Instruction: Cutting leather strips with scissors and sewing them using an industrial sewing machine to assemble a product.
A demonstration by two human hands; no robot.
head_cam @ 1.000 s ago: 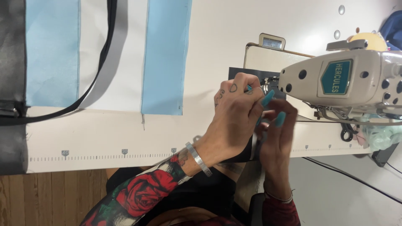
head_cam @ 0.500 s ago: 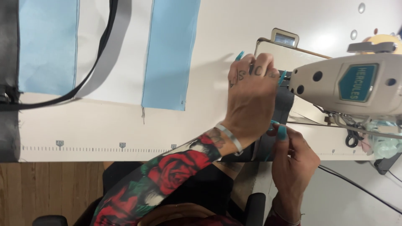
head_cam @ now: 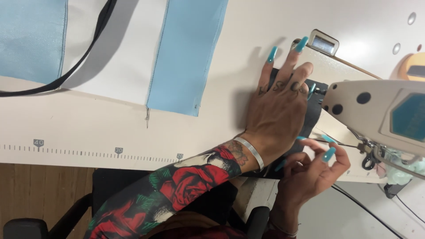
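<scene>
- left hand spread flat, open, pinning dark fabric beside the sewing machine so it lies smooth.
- right hand at the fabric's near edge, fingers loosely curled; grip unclear.

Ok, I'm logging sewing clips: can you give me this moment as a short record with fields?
Left hand: flat, fingers spread, pressing dark fabric on the table
Right hand: fingers curled at the fabric's near edge
Machine: cream sewing machine head to the right
Also on table: light blue fabric strip, black strap, printed ruler scale
</scene>
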